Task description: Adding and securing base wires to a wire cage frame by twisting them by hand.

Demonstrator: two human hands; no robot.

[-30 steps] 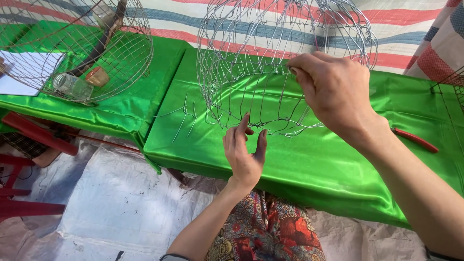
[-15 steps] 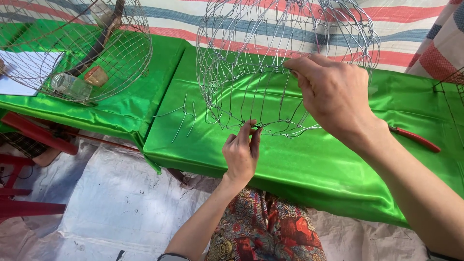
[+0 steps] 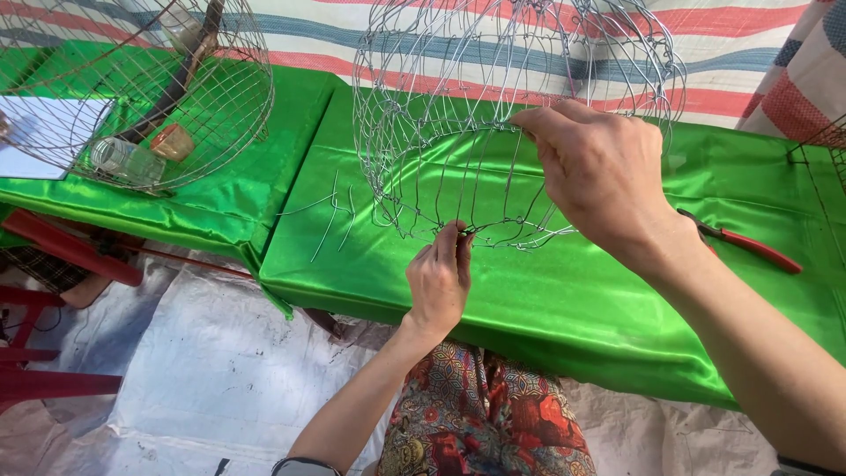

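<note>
A round silver wire basket frame [image 3: 458, 97] stands tilted on a table draped in shiny green cloth [image 3: 546, 291]. My right hand [image 3: 599, 172] grips the frame's wire ring near its upper right, fingers pinched around it. My left hand [image 3: 438, 278] reaches up from below and pinches the frame's lower wire edge between thumb and fingers. A few loose short wire pieces [image 3: 330, 216] lie on the cloth just left of the frame.
A second wire basket [image 3: 220, 97] at the left holds a clear jar [image 3: 123, 160], a small brown cup [image 3: 173, 141] and white paper [image 3: 44, 132]. Red-handled pliers [image 3: 749, 247] lie at the right. Red stool legs [image 3: 53, 256] and a grey tarp [image 3: 194, 370] are below.
My left hand rose from open fingers beneath the frame and closed on the lower wire edge. My right hand kept its hold on the ring.
</note>
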